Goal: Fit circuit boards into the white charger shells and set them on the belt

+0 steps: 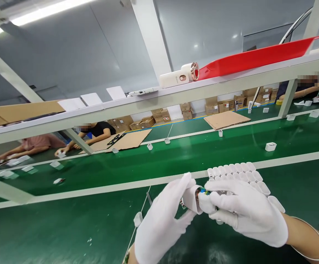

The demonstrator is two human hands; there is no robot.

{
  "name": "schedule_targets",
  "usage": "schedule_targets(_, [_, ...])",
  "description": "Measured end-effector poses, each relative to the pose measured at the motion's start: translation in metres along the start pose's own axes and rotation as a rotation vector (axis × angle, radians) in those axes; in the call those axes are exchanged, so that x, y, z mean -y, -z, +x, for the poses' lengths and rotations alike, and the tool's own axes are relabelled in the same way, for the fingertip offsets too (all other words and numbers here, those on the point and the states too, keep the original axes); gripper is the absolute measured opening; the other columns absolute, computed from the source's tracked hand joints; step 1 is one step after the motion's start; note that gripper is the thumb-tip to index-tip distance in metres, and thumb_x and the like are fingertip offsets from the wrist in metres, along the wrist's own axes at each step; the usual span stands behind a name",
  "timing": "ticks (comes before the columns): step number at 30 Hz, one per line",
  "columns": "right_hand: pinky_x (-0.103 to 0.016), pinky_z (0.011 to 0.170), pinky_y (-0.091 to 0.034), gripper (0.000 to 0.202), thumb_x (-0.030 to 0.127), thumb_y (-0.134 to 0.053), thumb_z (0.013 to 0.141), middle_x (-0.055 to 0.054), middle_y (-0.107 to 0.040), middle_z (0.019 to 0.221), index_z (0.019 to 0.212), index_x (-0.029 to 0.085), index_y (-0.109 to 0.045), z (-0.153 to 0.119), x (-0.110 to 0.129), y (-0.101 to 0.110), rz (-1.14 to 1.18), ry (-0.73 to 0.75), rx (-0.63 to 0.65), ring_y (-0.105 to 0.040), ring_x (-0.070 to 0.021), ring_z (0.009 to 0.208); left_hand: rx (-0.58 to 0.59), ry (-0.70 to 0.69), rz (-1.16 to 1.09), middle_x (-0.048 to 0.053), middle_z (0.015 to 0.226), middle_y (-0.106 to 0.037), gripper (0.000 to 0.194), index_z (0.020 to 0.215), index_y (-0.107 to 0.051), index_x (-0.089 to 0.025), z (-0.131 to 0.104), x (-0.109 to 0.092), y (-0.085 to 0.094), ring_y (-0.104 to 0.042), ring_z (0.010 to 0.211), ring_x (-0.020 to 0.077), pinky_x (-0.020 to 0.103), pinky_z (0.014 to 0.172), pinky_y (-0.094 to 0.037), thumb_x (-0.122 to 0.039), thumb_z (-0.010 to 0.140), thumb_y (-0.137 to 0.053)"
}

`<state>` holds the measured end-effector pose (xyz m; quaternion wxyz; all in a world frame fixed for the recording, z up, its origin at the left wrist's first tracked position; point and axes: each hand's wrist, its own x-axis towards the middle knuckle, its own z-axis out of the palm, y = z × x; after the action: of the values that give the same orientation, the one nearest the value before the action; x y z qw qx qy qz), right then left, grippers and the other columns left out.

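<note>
Currently in the head view: two gloved hands work close together over a green bench; clock hours run around the picture's centre unless said otherwise.
White housing: a small, open-ended shell (pixel 190 200) at five o'clock, held between the hands with its mouth turned toward three o'clock.
Coloured innards: blue-green and coppery parts (pixel 202 190) show at that mouth; how deep they sit is hidden.
Left hand: at six o'clock, this hand (pixel 167 217) is clamped around the shell, thumb below and fingers above.
Right hand: at four o'clock, this hand (pixel 245 207) bunches its fingers at the mouth; I cannot tell exactly what they pinch.
Handling: the shell looks light, stiff and rather slick under cloth gloves, so its broad outer sides seem the best hold; the innards look fragile, better touched by their edges than squeezed.
White pieces: neat rows (pixel 243 177) lie at two o'clock from the shell.
Loose piece: another white part (pixel 138 219) lies just beside the left hand, at its nine o'clock.
</note>
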<state>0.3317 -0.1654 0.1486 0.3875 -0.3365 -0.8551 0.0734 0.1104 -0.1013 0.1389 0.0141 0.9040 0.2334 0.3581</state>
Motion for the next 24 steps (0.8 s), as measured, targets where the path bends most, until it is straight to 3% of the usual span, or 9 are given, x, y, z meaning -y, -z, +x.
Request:
schedule_targets(12, [-0.026, 0.065, -0.038, 0.011, 0.021, -0.044, 0.102, -0.001, -0.055, 0.088, 0.098, 0.023, -0.054, -0.008, 0.007, -0.008, -0.234, -0.093, -0.008, -0.051, -0.0135, 0.075, 0.009, 0.016, -0.047, 0.006, 0.120, -0.070, 0.059, 0.140, -0.040, -0.025, 0.000, -0.002, -0.004, -0.065, 0.111, 0.0178, 0.031, 0.096, -0.057, -0.008, 0.085, -0.055])
schedule_targets(16, [-0.027, 0.063, -0.042, 0.024, 0.040, -0.047, 0.101, -0.003, -0.058, 0.090, 0.091, 0.020, -0.056, -0.004, 0.002, -0.008, -0.248, -0.018, -0.050, -0.052, -0.0142, 0.074, -0.013, -0.004, -0.121, 0.005, 0.117, -0.071, 0.063, 0.141, -0.039, -0.025, 0.001, -0.003, -0.009, -0.067, 0.107, 0.0174, 0.027, 0.089, -0.059, -0.012, 0.083, -0.059])
schedule_targets(19, [-0.036, 0.077, -0.051, 0.041, 0.055, -0.047, 0.097, -0.016, -0.056, 0.117, 0.098, 0.017, -0.061, -0.001, 0.001, -0.007, -0.351, 0.042, -0.189, -0.058, -0.0233, 0.095, -0.069, -0.042, -0.156, 0.008, 0.119, -0.069, 0.074, 0.149, -0.029, -0.022, 0.003, -0.001, -0.015, -0.066, 0.111, 0.0189, 0.033, 0.098, -0.056, -0.012, 0.082, -0.059])
schedule_targets(21, [-0.041, 0.080, -0.051, 0.039, 0.050, -0.042, 0.100, -0.016, -0.057, 0.121, 0.099, 0.018, -0.065, 0.000, 0.001, -0.006, -0.338, 0.002, -0.209, -0.059, -0.0262, 0.100, -0.044, -0.046, -0.201, 0.010, 0.123, -0.067, 0.079, 0.153, -0.022, -0.022, 0.005, -0.001, -0.020, -0.066, 0.113, 0.0203, 0.037, 0.102, -0.053, -0.012, 0.082, -0.057])
schedule_targets(24, [-0.037, 0.080, -0.052, 0.025, 0.036, -0.050, 0.100, -0.006, -0.066, 0.094, 0.087, 0.022, -0.066, 0.003, -0.002, -0.007, -0.064, -0.157, -0.180, -0.062, -0.0208, 0.091, 0.050, 0.000, -0.282, 0.011, 0.128, -0.064, 0.086, 0.155, -0.013, -0.022, 0.005, -0.003, -0.031, -0.064, 0.117, 0.0240, 0.044, 0.103, -0.053, -0.012, 0.081, -0.054])
